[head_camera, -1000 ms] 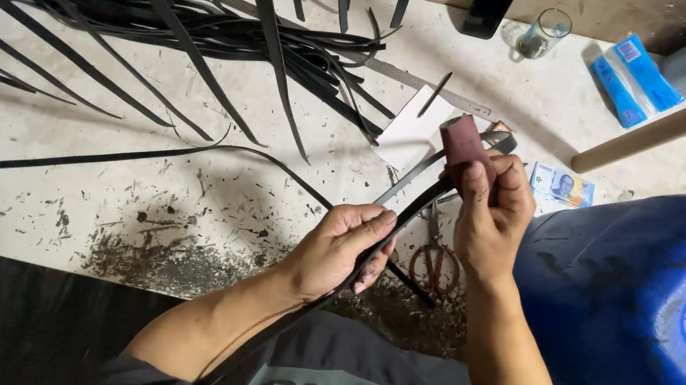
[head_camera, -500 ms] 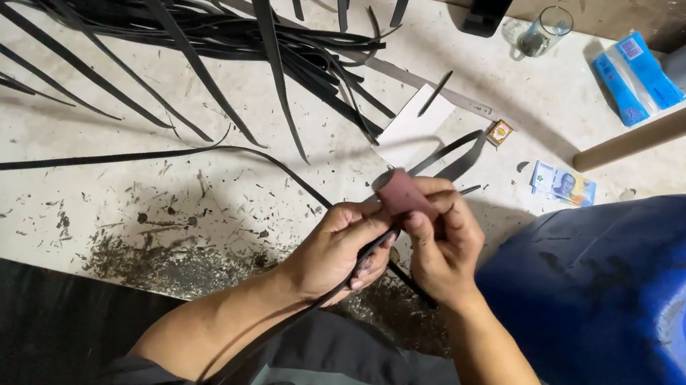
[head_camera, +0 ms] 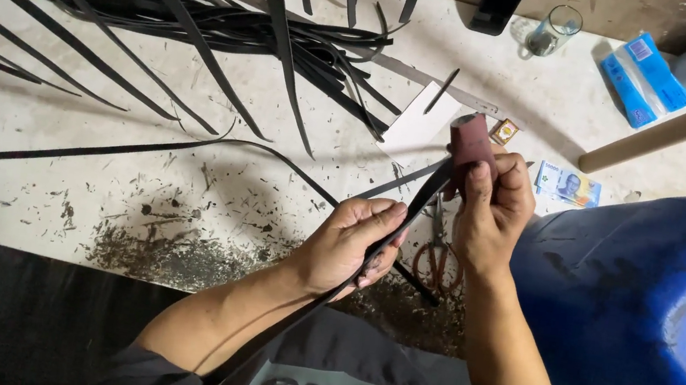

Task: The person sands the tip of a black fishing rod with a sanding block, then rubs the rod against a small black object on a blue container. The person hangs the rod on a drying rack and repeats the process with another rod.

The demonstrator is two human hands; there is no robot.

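The right hand (head_camera: 491,208) has slid the folded reddish sandpaper (head_camera: 471,146) back up the dark strip (head_camera: 411,215), another sanding stroke, above the counter's (head_camera: 52,190) near edge. Left hand (head_camera: 349,246) fingers stay clamped around the strip.

The dark strip (head_camera: 411,215) pinched in the left hand (head_camera: 348,251) looks like matt, smooth leather or rubber-like material, thin and flexible. The folded piece (head_camera: 472,148) in the right hand (head_camera: 490,216) is reddish-brown with a dull, gritty look, like sandpaper. The worktop (head_camera: 60,129) is pale, rough and chalky, speckled with dark shavings (head_camera: 167,253). More black strips (head_camera: 206,24) lie there, faintly sheened. The scissors (head_camera: 438,254) have orange plastic handles and dull metal blades. The cup (head_camera: 554,28) is clear glass. The blue drum (head_camera: 654,313) is glossy, scuffed plastic. A white card (head_camera: 418,127) looks like matt paper.
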